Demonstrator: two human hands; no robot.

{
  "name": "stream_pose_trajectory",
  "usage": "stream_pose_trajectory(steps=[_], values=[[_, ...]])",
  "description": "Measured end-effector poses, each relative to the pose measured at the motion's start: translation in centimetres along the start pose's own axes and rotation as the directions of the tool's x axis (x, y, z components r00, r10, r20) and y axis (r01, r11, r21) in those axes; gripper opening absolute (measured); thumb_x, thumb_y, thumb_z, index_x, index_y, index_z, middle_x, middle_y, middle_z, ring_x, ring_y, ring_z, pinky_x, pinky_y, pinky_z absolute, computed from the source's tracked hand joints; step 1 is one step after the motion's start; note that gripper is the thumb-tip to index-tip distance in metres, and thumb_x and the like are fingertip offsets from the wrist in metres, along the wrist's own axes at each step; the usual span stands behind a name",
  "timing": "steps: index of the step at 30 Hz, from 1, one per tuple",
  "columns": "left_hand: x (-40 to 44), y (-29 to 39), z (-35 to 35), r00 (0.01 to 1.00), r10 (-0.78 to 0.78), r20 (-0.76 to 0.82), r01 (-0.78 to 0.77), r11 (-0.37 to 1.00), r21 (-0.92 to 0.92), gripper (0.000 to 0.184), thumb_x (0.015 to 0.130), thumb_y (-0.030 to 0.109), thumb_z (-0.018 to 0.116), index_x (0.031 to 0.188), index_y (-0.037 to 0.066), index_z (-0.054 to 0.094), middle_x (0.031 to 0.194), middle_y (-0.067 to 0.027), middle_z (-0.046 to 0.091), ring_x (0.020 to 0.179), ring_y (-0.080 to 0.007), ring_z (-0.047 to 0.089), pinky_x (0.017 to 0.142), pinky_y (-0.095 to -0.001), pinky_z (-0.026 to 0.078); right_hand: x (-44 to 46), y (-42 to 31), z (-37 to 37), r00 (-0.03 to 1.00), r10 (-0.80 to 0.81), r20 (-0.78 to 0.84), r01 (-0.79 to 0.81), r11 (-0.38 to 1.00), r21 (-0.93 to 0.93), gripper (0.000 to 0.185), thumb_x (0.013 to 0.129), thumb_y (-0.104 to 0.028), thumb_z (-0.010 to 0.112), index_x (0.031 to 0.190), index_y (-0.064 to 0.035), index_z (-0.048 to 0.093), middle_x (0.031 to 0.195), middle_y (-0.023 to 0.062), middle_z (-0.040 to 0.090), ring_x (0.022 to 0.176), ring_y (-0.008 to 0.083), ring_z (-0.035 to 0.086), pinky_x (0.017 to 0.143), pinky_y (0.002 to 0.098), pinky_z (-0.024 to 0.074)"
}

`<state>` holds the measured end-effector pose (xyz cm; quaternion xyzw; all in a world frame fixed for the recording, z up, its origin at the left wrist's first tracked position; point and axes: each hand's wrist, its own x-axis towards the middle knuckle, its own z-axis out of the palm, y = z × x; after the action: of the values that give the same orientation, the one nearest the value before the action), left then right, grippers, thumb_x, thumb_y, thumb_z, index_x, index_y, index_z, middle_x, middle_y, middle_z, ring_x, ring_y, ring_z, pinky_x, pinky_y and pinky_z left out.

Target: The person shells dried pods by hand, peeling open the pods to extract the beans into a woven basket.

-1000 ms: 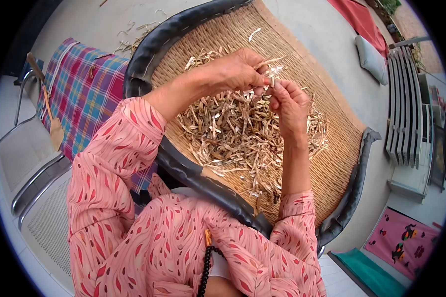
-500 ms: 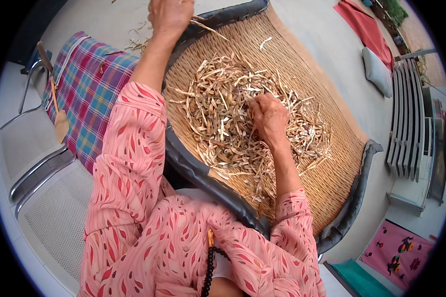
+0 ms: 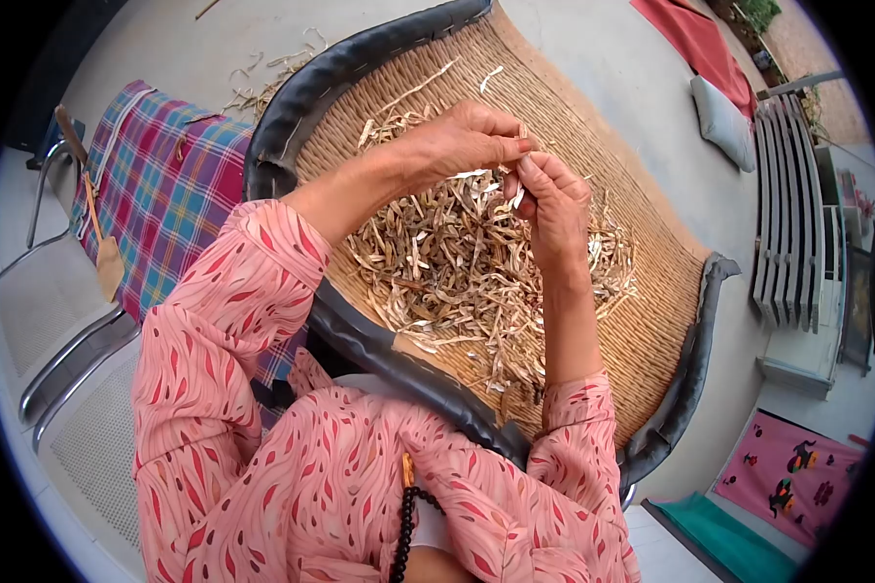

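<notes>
My left hand (image 3: 469, 138) and my right hand (image 3: 556, 199) meet above a woven winnowing basket (image 3: 632, 194) with a thick black rim. Both hands are closed in a pinch, fingertips touching or nearly so, around a small pale dried pod (image 3: 518, 196), largely hidden by the fingers. Below them, a heap of dry, straw-coloured pods and husks (image 3: 447, 248) covers the middle of the basket. One long thin stalk (image 3: 420, 85) and a white husk (image 3: 492, 76) lie apart on the weave.
To the left are metal chairs (image 3: 78, 437), a plaid cloth (image 3: 180, 160) and a wooden spatula (image 3: 109, 267). Loose husks (image 3: 253, 97) lie on the floor beyond the rim. A grey cushion (image 3: 722, 121), red cloth (image 3: 700, 44) and stacked grey slatted pieces (image 3: 786, 209) are at the right.
My left hand has come from beyond the basket's far left rim back over the heap. My right hand has lifted off the pods, and the two now meet around a pod.
</notes>
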<state>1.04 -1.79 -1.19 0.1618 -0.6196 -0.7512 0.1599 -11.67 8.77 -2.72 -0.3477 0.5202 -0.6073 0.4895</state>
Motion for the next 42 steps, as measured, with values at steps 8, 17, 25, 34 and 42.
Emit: stream_pose_trajectory(steps=[8, 17, 25, 34, 42], values=[[0.7, 1.7, -0.5, 0.865, -0.087, -0.494, -0.043, 0.968, -0.247, 0.019, 0.094, 0.012, 0.040, 0.093, -0.002, 0.052, 0.083, -0.0126, 0.059, 0.071, -0.0198, 0.063, 0.064, -0.0315, 0.056, -0.1, 0.9, -1.7, 0.992, -0.108, 0.072, 0.129, 0.765, -0.630, 0.021, 0.085, -0.024, 0.060, 0.078, -0.0039, 0.061, 0.062, 0.0036, 0.059, 0.049, 0.0093, 0.045, 0.044, 0.0239, 0.0353], [0.3, 1.2, -1.3, 0.868, -0.109, -0.484, 0.031, 0.986, -0.165, 0.016, 0.089, 0.008, 0.041, 0.095, -0.001, 0.052, 0.069, -0.0027, 0.055, 0.059, -0.0102, 0.055, 0.056, -0.0247, 0.051, -1.4, 4.3, -0.9, 0.956, -0.170, 0.239, 0.270, 0.186, -0.945, 0.009, 0.078, -0.013, 0.061, 0.076, -0.0051, 0.058, 0.068, 0.0072, 0.048, 0.056, 0.0188, 0.051, 0.047, 0.0346, 0.0393], [0.4, 1.6, -0.6, 0.824, -0.256, -0.505, 0.182, 0.964, -0.193, 0.014, 0.090, 0.011, 0.042, 0.087, 0.000, 0.051, 0.057, 0.0040, 0.041, 0.048, -0.0044, 0.040, 0.039, -0.0189, 0.033, -0.5, 0.7, -4.0, 0.998, -0.024, -0.055, 0.001, 0.918, -0.396, 0.007, 0.083, -0.007, 0.059, 0.081, -0.0008, 0.061, 0.063, -0.0030, 0.050, 0.056, 0.0048, 0.043, 0.051, 0.0203, 0.0363], [0.4, 0.3, 0.4, 0.946, -0.229, -0.228, 0.259, 0.960, 0.110, 0.019, 0.088, 0.025, 0.055, 0.084, 0.006, 0.057, 0.059, 0.0062, 0.041, 0.047, -0.0034, 0.033, 0.040, -0.0197, 0.028, -0.4, -0.8, -3.6, 0.999, 0.003, -0.042, 0.000, 0.997, 0.077, 0.011, 0.086, -0.015, 0.059, 0.089, -0.0043, 0.057, 0.069, -0.0024, 0.053, 0.053, 0.0054, 0.043, 0.049, 0.0174, 0.0333], [0.0, -0.3, 0.4, 0.985, 0.135, -0.105, -0.064, 0.858, 0.509, 0.018, 0.082, 0.017, 0.061, 0.094, 0.003, 0.059, 0.066, 0.0027, 0.053, 0.061, -0.0049, 0.047, 0.052, -0.0234, 0.038, -0.5, -1.3, -3.2, 0.998, -0.013, 0.066, 0.003, 0.988, 0.158, 0.012, 0.087, -0.014, 0.057, 0.091, -0.0026, 0.057, 0.069, -0.0023, 0.052, 0.053, 0.0040, 0.043, 0.047, 0.0164, 0.0346]])
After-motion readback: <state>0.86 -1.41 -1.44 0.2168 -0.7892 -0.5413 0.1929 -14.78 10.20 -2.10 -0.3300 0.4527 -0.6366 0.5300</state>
